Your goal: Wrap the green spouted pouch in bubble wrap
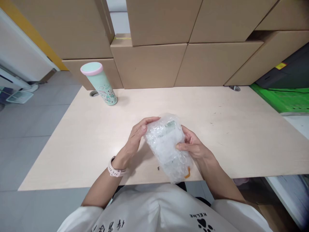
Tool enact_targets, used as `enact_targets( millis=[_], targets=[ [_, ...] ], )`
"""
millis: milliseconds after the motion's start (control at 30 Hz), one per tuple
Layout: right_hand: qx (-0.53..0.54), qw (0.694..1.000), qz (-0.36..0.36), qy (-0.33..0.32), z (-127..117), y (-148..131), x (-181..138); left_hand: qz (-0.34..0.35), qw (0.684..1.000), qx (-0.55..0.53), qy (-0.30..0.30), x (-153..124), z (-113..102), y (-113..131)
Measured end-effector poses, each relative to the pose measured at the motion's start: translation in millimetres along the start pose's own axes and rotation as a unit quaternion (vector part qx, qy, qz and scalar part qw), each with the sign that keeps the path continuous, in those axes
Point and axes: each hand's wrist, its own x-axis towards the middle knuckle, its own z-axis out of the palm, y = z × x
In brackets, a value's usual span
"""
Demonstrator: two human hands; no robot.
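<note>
A bubble-wrapped package (166,145) is held tilted over the near middle of the table. Through the clear wrap a greenish patch shows near its top and an orange strip near its bottom right corner; what is inside cannot be made out. My right hand (193,143) grips the package's right side, thumb on the front and fingers partly hidden behind. At the upper left corner, my left hand (138,133) holds the wrap, its fingers reaching along the far edge and its thumb close beside them. A pink watch band circles my left wrist.
On the pale wooden table (84,145) a mint tumbler (102,85) with a pink rim stands at the back left. Stacked cardboard boxes (149,66) wall off the far edge. A green crate (285,98) and a dark case sit at the right.
</note>
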Motion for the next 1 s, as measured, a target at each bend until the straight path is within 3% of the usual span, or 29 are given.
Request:
enact_targets(
  millis=[100,233,400,467,567,667,767,833,900,1000],
  targets=[
    [0.028,0.999,-0.013,0.038,5.5,1.7,4.6,-0.048,0.994,-0.097,0.012,-3.2,11.7,-14.6],
    [0.028,0.995,-0.041,0.086,11.5,5.6,10.6,-0.086,0.987,-0.134,0.023,-8.8,28.4,-20.2],
    [-0.071,0.982,-0.067,0.16,14.0,15.1,14.4,-0.154,0.972,-0.167,0.061,-6.2,40.1,-22.5],
    [-0.17,0.954,-0.113,0.22,13.0,17.0,14.2,-0.17,0.965,-0.187,0.07,-3.3,38.9,-26.3],
    [-0.352,0.867,-0.22,0.277,9.7,17.2,13.8,-0.195,0.962,-0.178,0.069,-0.7,33.5,-32.8],
    [-0.514,0.789,-0.261,0.213,7.7,19.3,14.8,-0.177,0.979,-0.075,0.071,-1.0,28.8,-39.1],
    [-0.6,0.765,-0.218,0.089,8.9,26.5,16.4,-0.097,0.982,0.136,0.089,-3.8,27.5,-45.1],
    [-0.628,0.755,-0.184,0.042,9.3,31.8,17.5,-0.021,0.945,0.313,0.095,-6.3,28.1,-48.1],
    [-0.648,0.742,-0.167,0.028,8.0,35.4,18.4,0.057,0.883,0.461,0.067,-8.5,29.1,-50.0],
    [-0.665,0.729,-0.161,0.018,3.0,37.2,19.1,0.104,0.812,0.574,-0.012,-10.5,29.8,-50.7]
  ],
)
